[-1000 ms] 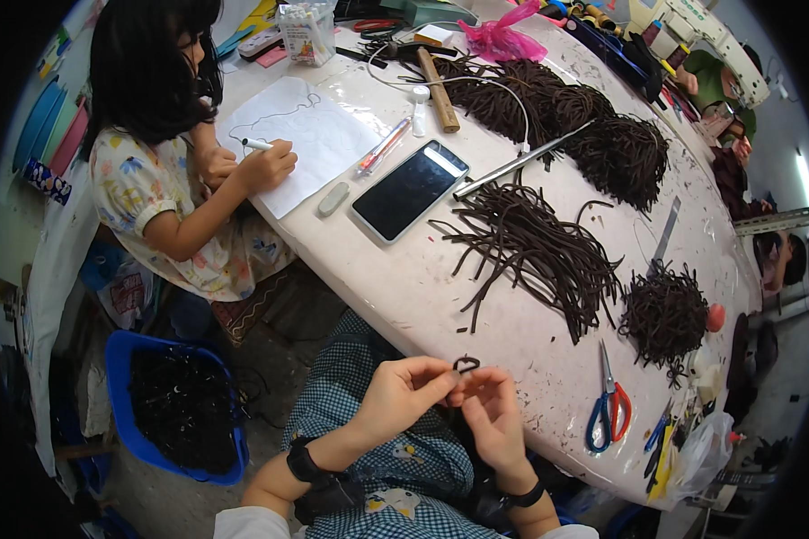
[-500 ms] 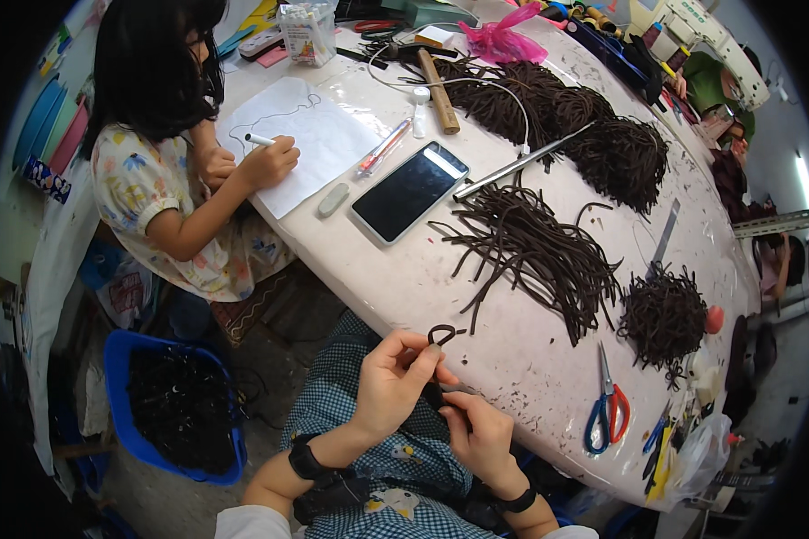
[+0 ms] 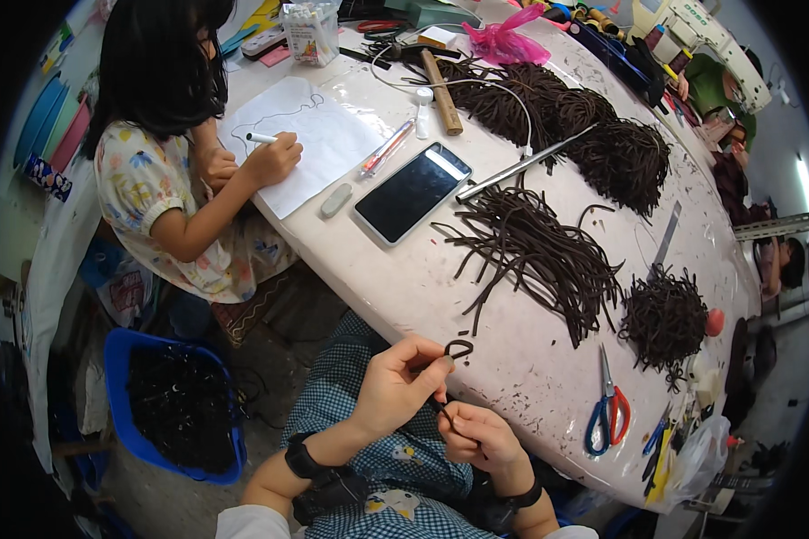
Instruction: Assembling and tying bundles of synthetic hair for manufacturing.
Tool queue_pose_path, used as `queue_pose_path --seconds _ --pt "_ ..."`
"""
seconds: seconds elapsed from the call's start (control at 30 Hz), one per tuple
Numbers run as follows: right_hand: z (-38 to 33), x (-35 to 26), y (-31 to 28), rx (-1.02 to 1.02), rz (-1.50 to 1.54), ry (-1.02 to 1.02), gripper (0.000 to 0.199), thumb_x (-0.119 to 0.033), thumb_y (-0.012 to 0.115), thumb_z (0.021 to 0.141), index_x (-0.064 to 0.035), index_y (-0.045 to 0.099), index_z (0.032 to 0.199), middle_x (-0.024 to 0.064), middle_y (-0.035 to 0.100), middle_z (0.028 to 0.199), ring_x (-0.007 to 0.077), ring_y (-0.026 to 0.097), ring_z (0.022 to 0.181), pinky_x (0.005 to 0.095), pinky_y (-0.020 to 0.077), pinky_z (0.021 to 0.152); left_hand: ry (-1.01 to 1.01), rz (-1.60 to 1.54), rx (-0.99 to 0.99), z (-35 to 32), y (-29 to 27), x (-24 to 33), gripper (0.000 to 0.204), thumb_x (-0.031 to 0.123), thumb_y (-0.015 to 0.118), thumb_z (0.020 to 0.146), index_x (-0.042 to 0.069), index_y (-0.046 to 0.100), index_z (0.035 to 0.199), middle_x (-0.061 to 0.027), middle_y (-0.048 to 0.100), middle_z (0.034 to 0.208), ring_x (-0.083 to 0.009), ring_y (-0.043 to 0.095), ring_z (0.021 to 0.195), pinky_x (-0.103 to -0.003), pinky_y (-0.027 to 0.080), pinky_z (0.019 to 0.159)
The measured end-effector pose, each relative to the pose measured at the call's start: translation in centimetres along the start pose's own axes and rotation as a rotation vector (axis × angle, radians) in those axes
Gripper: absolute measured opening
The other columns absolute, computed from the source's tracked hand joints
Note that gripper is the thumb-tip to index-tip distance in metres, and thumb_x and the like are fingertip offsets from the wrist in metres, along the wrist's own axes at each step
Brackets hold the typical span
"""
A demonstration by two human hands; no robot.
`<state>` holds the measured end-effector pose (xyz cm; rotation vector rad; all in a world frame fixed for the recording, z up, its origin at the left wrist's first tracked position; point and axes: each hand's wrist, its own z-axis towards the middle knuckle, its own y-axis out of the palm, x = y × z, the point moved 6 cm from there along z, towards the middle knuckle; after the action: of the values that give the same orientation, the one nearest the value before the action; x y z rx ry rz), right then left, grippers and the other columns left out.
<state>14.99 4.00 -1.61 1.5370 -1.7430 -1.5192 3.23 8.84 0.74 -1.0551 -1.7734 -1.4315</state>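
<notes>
At the glossy table (image 3: 512, 364), left hand (image 3: 394, 384) and right hand (image 3: 485, 440) pinch a slender, looped dark cord (image 3: 440, 410).

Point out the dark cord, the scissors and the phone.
Dark cord (image 3: 442, 411): head view, on the stretch between left hand (image 3: 403, 382) and right hand (image 3: 483, 437).
Scissors (image 3: 609, 390): head view, near the pivot.
Phone (image 3: 412, 195): head view, on the middle of its dark screen.

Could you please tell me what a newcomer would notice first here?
Probably the heaps of dark brown strands across the pale table, with a bright pink bag near their far end. Closest, the left hand and right hand hold a looped dark cord at the table's near edge.
</notes>
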Motion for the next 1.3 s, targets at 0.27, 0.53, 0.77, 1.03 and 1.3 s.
queue_pose_path --seconds 0.27,0.53,0.77,1.03,1.3 --pt "-1.8 -4.9 2.3 0.528 -1.756 -0.600 0.011 -0.009 0.061 0.074 -0.0037 0.056 0.082 0.0032 0.054 0.067 0.0165 0.053 0.050 0.0248 0.0427 0.046 0.140 0.698 -0.129 0.1 0.4 0.5 0.012 0.006 0.061 0.073 -0.002 0.061 0.082 -0.0062 0.060 0.070 -0.0078 0.056 0.057 -0.020 0.044 0.051" --pt "-0.9 -5.8 4.7 0.570 -2.042 -0.695 0.017 -0.002 0.061 0.065 -0.0067 0.056 0.080 0.0053 0.054 0.071 0.0212 0.054 0.051 0.0291 0.0437 0.045 -0.049 0.761 -0.263 -0.1 -0.5 -1.3 0.017 0.010 0.063 0.072 -0.001 0.063 0.085 -0.0105 0.062 0.068 -0.0131 0.060 0.057 -0.023 0.046 0.053" --pt "-0.2 -5.9 4.2 0.486 -1.936 -0.659 0.012 -0.005 0.059 0.070 -0.0067 0.054 0.080 0.0039 0.054 0.074 0.0197 0.055 0.052 0.0268 0.0443 0.044 -0.352 0.439 -0.253 -0.2 -1.6 -3.0 0.017 0.006 0.060 0.077 -0.005 0.062 0.089 -0.0094 0.063 0.072 -0.0100 0.059 0.062 -0.020 0.048 0.057" --pt "-0.1 -6.6 3.7 0.452 -1.808 -0.674 0.015 -0.002 0.062 0.067 -0.0061 0.055 0.080 0.0051 0.056 0.074 0.0201 0.058 0.057 0.0271 0.0463 0.048 -0.392 0.373 -0.257 -0.2 -1.6 -3.4 0.017 0.005 0.059 0.077 -0.006 0.061 0.090 -0.0094 0.063 0.073 -0.0101 0.059 0.062 -0.020 0.048 0.057" --pt "0.3 -6.4 3.3 0.500 -1.758 -0.619 0.013 -0.001 0.061 0.066 -0.0035 0.055 0.077 0.0071 0.057 0.073 0.0201 0.057 0.056 0.0265 0.0448 0.049 -0.388 0.375 -0.253 -0.3 -1.6 -3.3 0.016 0.005 0.060 0.076 -0.006 0.061 0.089 -0.0095 0.063 0.073 -0.0103 0.059 0.063 -0.021 0.048 0.058"
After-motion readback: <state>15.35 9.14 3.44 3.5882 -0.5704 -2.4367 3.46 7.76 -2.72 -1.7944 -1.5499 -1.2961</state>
